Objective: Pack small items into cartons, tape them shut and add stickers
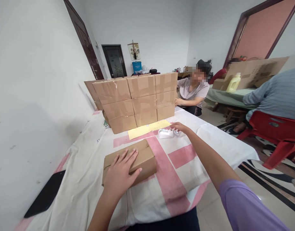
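Observation:
My left hand (122, 170) lies with spread fingers on top of a closed brown cardboard box (144, 154) near the table's front. Farther forward and to the right, my right hand (180, 127) reaches to the right end of a white tape dispenser (165, 133); its fingers are bent, and whether they pinch anything is too small to tell. A yellow paper strip (147, 129) lies behind the dispenser, in front of a stack of taped brown boxes (142, 101).
A black phone-like slab (45, 194) rests at the left table edge by the wall. The cloth-covered table (219, 144) ends at the right. Beyond the stack sits a person (194, 91). Farther right are a red chair (273, 134), another seated person and a second table with a yellow bottle (234, 82).

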